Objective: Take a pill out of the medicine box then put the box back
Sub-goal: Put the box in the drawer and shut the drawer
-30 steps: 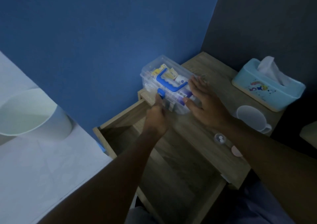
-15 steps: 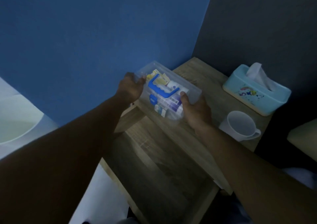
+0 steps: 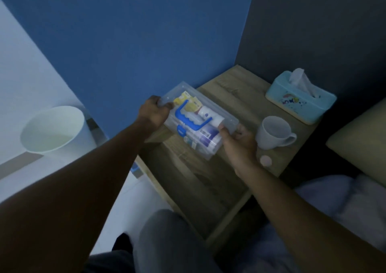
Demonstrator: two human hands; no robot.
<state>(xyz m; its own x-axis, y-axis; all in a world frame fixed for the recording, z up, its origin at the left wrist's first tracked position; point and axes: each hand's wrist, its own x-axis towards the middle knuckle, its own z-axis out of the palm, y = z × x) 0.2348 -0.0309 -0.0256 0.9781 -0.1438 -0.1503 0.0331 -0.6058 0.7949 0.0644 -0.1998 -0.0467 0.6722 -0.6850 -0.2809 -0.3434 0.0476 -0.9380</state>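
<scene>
The medicine box (image 3: 205, 113) is clear plastic with a blue handle and blue latch, and packets and tubes show through its closed lid. It hangs tilted over the front edge of the wooden nightstand top (image 3: 236, 94), above the open drawer (image 3: 200, 191). My left hand (image 3: 154, 113) grips its far left end. My right hand (image 3: 240, 142) grips its near right end. A small round pinkish thing (image 3: 265, 161), perhaps a pill or cap, lies on the nightstand top by my right wrist.
A white mug (image 3: 274, 132) stands just right of my right hand. A light-blue tissue box (image 3: 300, 99) sits at the back right. A white bin (image 3: 53, 129) stands on the floor to the left. My knee (image 3: 169, 237) is below the drawer.
One second ago my hands were at the box's latch on the nightstand top. Both hands have since taken the box by its ends, lifted it and brought it towards the drawer.
</scene>
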